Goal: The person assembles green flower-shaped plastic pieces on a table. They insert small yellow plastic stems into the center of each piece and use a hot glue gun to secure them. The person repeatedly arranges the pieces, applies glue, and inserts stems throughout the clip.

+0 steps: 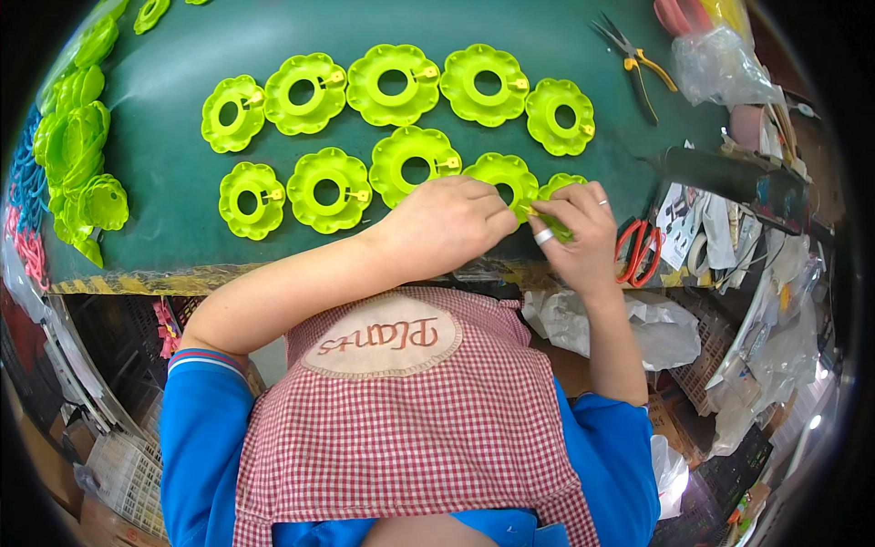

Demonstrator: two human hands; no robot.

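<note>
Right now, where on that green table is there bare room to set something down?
Bare green mat lies left of the flower rings, beside the ring pile, and between the rings and the pliers. The right edge by the red scissors is crowded.

Dark green work table (173, 173), with a worn yellow-striped front edge. On top, two rows of lime green flower-shaped plastic rings (393, 84), each with a round hole and a small yellow clip at the side: five in the back row, five in the front row (329, 190), the last two at the right partly hidden. At the left edge, a loose pile of the same green pieces (77, 150), some stacked and tilted. Near the back right, small pliers with yellow handles (636, 62). Beside them, a clear plastic bag (720, 66). At the right front edge, red-handled scissors (636, 252) and some printed cards (679, 219).
</note>
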